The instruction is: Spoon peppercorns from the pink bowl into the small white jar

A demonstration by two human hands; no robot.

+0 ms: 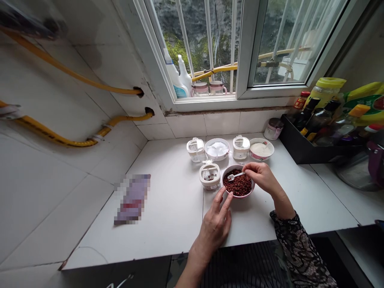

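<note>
Touching the bowl (242, 196) at frame centre, the left hand (216, 216) is loosely spread, grasping nothing. Right hand (260, 176) pinches a small white spoon (239, 175) at the dark-red grains (240, 186). Lidded jar (209, 185) just left; white-filled bowls (261, 158) beyond.

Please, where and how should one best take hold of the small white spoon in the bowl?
Probably best by the outer end of the handle, coming from the right with a light pinch. The spoon is slim; its scoop lies over the dark red grains, while the handle runs rightward toward the rim of the bowl, where the right hand pinches it.
</note>
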